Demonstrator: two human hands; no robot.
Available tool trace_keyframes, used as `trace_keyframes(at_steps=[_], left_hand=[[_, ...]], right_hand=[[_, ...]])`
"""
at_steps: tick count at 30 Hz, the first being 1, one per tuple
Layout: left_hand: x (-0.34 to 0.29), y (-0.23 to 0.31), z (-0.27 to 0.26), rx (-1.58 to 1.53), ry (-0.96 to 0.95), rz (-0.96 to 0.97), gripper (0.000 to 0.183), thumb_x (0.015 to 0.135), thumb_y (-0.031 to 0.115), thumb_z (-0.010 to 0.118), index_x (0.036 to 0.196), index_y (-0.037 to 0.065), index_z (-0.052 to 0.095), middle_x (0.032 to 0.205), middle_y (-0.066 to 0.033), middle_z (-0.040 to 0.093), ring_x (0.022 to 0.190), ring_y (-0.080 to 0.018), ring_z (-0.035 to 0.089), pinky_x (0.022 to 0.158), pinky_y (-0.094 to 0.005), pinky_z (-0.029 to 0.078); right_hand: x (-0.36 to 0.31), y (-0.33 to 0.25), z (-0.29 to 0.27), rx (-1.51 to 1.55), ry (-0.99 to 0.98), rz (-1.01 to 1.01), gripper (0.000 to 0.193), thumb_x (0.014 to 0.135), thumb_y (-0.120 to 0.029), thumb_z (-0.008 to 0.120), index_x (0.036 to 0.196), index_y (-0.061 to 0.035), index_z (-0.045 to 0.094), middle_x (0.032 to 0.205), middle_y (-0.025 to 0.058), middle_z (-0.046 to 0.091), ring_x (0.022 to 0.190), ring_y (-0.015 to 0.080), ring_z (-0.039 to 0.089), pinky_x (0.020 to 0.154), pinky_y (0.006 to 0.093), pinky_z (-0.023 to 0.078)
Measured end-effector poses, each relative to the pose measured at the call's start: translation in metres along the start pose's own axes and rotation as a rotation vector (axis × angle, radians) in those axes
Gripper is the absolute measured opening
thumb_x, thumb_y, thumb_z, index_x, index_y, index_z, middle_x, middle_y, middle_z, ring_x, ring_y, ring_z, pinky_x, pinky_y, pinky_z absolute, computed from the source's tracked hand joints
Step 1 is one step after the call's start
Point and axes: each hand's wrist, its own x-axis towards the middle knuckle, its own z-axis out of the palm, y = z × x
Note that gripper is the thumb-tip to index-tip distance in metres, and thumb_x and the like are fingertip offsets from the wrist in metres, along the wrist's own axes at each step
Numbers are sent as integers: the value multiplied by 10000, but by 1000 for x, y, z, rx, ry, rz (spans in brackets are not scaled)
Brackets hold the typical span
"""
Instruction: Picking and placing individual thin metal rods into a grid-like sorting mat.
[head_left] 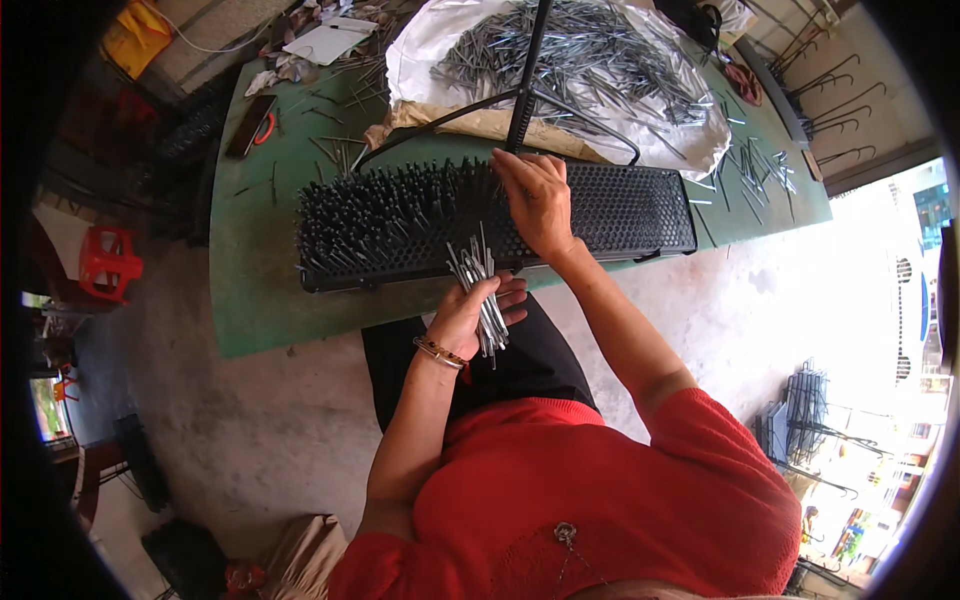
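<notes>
A long black perforated rack lies across the green table's near side. Dark thin rods stand packed in the holes of its left part, while the holes on its right show bare. Below the rack's front edge, my left hand is closed around a bundle of thin silvery metal rods, their ends sticking out above and below. Over the middle of the rack, at the border of the filled holes, is my right hand, fingertips pressed together and pointing down-left. Whatever those fingertips pinch is too hidden to make out.
Behind the rack, a white sack spreads under a heap of loose metal rods. A black metal stand rises just past my right hand. Orange-handled scissors lie at the table's left. A red stool stands on the floor.
</notes>
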Motion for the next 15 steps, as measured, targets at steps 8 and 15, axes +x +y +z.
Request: trace_keyframes(at_steps=[8,15], left_hand=[[-1,6,5,-30,-15,-68,238,915,186,541,1059,3,590,973,-129,639,861,-222,636,716,-391,559],[-9,14,9,175,2,41,253,906,237,567,1053,34,603,859,-41,617,694,-106,575,541,-228,473]], right_hand=[[4,-1,-4,-122,-147,-201,260,811,-40,608,1064,-79,650,1009,64,657,957,234,596,829,348,415],[-1,-15,-27,249,-320,191,202,834,-164,666,978,-22,675,964,98,662,863,201,635,703,315,475]])
